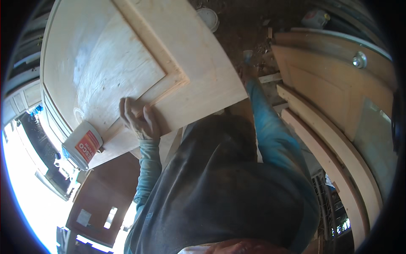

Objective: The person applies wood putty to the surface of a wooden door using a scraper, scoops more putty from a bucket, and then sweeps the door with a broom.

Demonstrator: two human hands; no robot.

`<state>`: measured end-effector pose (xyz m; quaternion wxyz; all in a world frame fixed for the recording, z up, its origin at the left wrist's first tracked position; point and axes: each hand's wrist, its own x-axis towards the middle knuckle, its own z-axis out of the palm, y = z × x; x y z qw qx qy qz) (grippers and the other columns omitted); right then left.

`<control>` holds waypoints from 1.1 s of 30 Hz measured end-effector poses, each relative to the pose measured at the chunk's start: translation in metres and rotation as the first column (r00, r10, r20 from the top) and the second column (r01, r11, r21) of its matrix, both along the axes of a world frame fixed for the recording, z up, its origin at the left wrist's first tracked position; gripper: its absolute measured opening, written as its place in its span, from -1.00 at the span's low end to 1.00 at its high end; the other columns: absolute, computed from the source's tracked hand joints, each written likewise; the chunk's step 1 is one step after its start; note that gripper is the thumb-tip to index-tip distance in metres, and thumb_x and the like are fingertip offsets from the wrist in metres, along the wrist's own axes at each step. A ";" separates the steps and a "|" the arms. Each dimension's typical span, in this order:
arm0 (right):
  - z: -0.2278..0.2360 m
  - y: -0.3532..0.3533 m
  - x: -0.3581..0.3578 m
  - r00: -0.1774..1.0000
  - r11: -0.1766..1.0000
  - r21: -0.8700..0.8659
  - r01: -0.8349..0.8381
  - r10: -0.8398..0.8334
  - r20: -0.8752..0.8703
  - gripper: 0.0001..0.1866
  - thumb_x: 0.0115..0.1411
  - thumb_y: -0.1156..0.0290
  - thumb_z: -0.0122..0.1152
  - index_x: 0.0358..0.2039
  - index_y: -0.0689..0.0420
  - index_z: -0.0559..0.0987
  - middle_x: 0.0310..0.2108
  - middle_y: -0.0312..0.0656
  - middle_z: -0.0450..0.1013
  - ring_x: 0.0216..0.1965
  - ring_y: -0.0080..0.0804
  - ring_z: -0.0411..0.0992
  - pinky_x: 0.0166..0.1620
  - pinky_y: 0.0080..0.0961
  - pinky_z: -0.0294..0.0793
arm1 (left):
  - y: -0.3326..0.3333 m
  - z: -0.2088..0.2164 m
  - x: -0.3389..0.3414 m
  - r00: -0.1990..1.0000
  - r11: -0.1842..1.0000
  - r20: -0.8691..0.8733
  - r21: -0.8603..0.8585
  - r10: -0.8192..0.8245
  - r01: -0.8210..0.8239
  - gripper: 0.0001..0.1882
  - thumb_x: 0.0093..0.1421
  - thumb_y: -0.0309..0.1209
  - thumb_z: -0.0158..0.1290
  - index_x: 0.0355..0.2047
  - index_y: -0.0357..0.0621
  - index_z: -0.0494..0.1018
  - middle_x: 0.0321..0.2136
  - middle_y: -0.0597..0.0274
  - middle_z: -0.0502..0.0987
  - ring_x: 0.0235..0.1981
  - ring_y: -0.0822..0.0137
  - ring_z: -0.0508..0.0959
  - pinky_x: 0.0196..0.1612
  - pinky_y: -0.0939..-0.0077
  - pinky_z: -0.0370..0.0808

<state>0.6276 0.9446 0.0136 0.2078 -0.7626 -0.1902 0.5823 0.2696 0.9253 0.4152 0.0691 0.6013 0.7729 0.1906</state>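
A pale wooden door [203, 72] with a raised panel lies before me, whitish smears and a wet-looking sheen across that panel. My left hand [139, 120] rests on its near edge, fingers apart and thumb spread, holding nothing. Left of that hand a white plastic tub [83, 146] with a red-orange label stands at the door's near left corner. My right arm reaches forward past the door's right corner. At its end my right hand [249, 70] is dim and blurred over the dark floor; a small pale shape shows just beyond it, which I cannot make out.
On the right lean a brown door [319, 78] with a round metal knob [359, 60] and long wooden boards [334, 144]. A round white bucket or lid [208, 20] sits on the littered floor ahead. A brown panel [101, 199] with cut-outs stands at the lower left.
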 end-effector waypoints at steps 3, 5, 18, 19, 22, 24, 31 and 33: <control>0.017 0.012 -0.020 0.984 0.987 -0.158 0.016 -0.043 -0.172 -0.45 0.31 -0.01 0.14 -0.03 0.29 0.60 -0.36 -0.04 0.64 -0.33 -0.21 0.63 -0.15 -0.23 0.58 | -0.001 -0.006 0.012 0.989 0.998 0.129 -0.010 0.069 -0.068 -0.38 0.40 -0.19 -0.04 0.33 -0.32 0.18 0.32 -0.18 0.17 0.36 -0.11 0.22 0.30 0.01 0.30; -0.059 -0.004 -0.022 0.991 0.992 0.000 -0.128 0.128 -0.027 -0.58 0.30 0.08 0.14 -0.21 0.23 0.64 -0.44 -0.09 0.59 -0.40 -0.24 0.61 -0.36 -0.25 0.56 | 0.011 -0.001 0.019 0.999 0.995 0.045 -0.096 0.030 -0.026 -0.38 0.42 -0.20 -0.09 0.35 -0.33 0.12 0.34 -0.16 0.13 0.37 -0.08 0.20 0.30 0.02 0.33; -0.232 0.248 -0.050 0.676 0.728 0.115 -0.675 0.550 0.490 -0.52 0.38 0.02 -0.03 0.07 0.10 0.54 0.00 0.03 0.56 0.03 0.00 0.53 0.08 -0.01 0.52 | 0.020 -0.004 0.045 0.948 0.960 -0.312 -0.237 0.070 -0.149 -0.43 0.48 -0.19 -0.26 0.34 -0.34 0.17 0.34 -0.16 0.21 0.39 -0.05 0.19 0.41 0.05 0.16; -0.254 0.256 -0.058 0.704 0.751 0.114 -0.650 0.538 0.464 -0.52 0.38 0.01 -0.03 0.08 0.10 0.54 -0.01 0.02 0.56 0.03 -0.01 0.54 0.07 -0.02 0.52 | 0.020 -0.006 0.046 0.943 0.956 -0.324 -0.243 0.081 -0.165 -0.43 0.48 -0.19 -0.26 0.34 -0.34 0.17 0.34 -0.16 0.21 0.39 -0.05 0.19 0.41 0.05 0.16; -0.311 0.267 -0.082 0.735 0.771 0.096 -0.629 0.550 0.395 -0.51 0.40 0.00 -0.05 0.10 0.10 0.51 -0.01 -0.01 0.56 0.00 -0.06 0.54 0.04 -0.05 0.53 | 0.023 -0.004 0.057 0.921 0.938 -0.373 -0.263 0.116 -0.225 -0.44 0.48 -0.19 -0.25 0.34 -0.34 0.17 0.34 -0.16 0.21 0.39 -0.05 0.19 0.41 0.05 0.16; -0.344 0.268 -0.096 0.719 0.757 0.071 -0.650 0.581 0.382 -0.50 0.41 -0.01 -0.05 0.12 0.09 0.50 -0.02 -0.04 0.57 -0.01 -0.09 0.55 0.02 -0.07 0.54 | 0.025 0.000 0.060 0.912 0.929 -0.388 -0.274 0.130 -0.248 -0.44 0.48 -0.20 -0.25 0.34 -0.34 0.18 0.34 -0.16 0.21 0.39 -0.05 0.19 0.41 0.06 0.16; -0.387 0.251 -0.122 0.908 0.901 0.151 -0.407 0.380 0.176 -0.46 0.42 0.02 0.03 0.24 0.11 0.38 0.06 -0.03 0.52 -0.07 -0.20 0.54 -0.05 -0.16 0.54 | 0.024 0.009 0.062 0.890 0.910 -0.429 -0.289 0.155 -0.298 -0.44 0.48 -0.20 -0.24 0.33 -0.34 0.19 0.35 -0.16 0.21 0.39 -0.05 0.20 0.41 0.06 0.16; -0.382 0.248 -0.108 0.768 0.781 0.171 -0.601 0.504 0.396 -0.43 0.41 0.08 0.06 0.31 0.12 0.31 0.12 0.00 0.46 -0.09 -0.22 0.53 -0.07 -0.20 0.53 | 0.026 0.013 0.061 0.884 0.905 -0.441 -0.297 0.153 -0.305 -0.44 0.48 -0.21 -0.24 0.33 -0.34 0.19 0.35 -0.16 0.21 0.39 -0.04 0.20 0.41 0.06 0.16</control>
